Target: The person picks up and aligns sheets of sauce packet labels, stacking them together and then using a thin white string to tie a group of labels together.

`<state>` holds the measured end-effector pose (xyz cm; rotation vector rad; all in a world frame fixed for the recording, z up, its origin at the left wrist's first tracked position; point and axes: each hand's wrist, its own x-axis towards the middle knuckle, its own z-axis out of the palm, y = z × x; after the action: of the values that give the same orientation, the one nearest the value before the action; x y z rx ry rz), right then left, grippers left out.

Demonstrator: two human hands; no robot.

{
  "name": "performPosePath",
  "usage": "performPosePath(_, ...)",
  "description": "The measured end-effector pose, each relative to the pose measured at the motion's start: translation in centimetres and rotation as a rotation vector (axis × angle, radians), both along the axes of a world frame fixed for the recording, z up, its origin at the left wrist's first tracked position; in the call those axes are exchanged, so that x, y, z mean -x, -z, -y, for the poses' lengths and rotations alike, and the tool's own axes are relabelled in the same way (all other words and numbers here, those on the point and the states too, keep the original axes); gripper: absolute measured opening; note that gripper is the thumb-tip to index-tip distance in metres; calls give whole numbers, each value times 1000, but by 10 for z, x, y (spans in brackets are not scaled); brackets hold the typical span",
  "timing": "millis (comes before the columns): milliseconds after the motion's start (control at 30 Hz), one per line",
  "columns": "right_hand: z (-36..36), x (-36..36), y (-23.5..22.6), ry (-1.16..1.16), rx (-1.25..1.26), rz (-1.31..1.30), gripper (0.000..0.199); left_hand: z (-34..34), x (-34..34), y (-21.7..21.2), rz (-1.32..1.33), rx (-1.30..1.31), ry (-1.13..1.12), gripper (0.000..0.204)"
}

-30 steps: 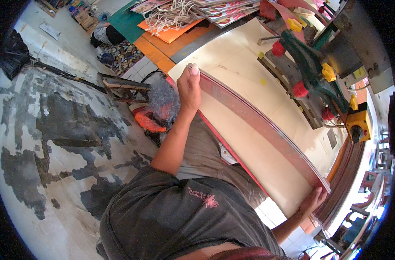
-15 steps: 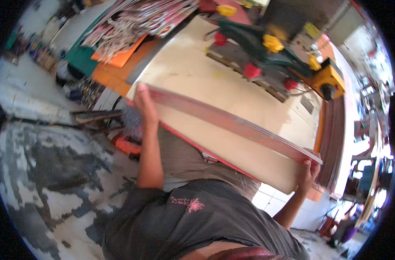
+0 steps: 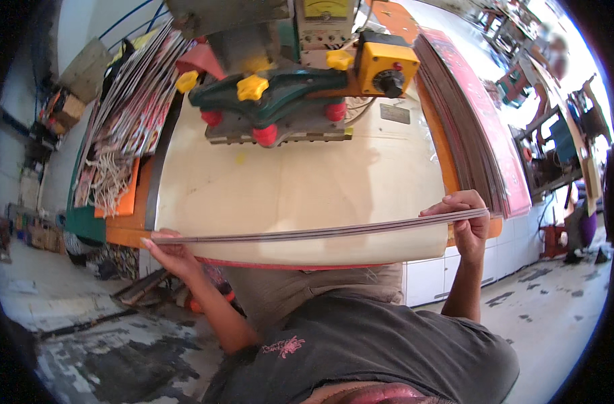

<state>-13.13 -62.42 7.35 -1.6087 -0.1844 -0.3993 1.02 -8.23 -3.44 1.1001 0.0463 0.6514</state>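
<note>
A thin stack of flat sheets (image 3: pixel 320 231), seen nearly edge-on, spans the near side of a cream-covered work table (image 3: pixel 287 178). My left hand (image 3: pixel 170 254) is closed on the stack's left end. At the right end, my right hand (image 3: pixel 470 222) grips it between the thumb below and fingers above. Beyond the stack stands a press machine with a dark green bracket (image 3: pixel 280 89), yellow knobs and red rubber-like feet. Below that bracket a flat grey plate (image 3: pixel 273 135) hangs just over the table. What is printed on the stack's faces is hidden.
Flat printed bags with white cords (image 3: pixel 110 176) are piled at the left. A tall pile of pink-topped sheets (image 3: pixel 485 128) lies along the right edge. A yellow control box (image 3: pixel 386 67) with a black dial sits on the machine. Shelving (image 3: pixel 556 145) stands farther right.
My view has turned, so the table and machine now appear straighter. The stack has gone from slanted with its broad face showing to nearly level and edge-on, still held in both hands.
</note>
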Motion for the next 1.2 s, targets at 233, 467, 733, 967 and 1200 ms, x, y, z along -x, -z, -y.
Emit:
performPosePath(233,72,58,10,309,48,50,49,61,27,-40,-256,32,24,48)
performPosePath(467,219,136,11,688,-274,191,51,89,61,-16,-157,-409,490,71)
performPosePath(733,343,242,46,531,-606,278,44,115,36,-54,-62,-441,649,77)
performPosePath(967,302,214,31,642,-745,160,30,103,25,-42,-107,-309,727,56)
performPosePath(1200,219,112,-48,681,-811,175,29,106,19,-32,-166,-414,698,34)
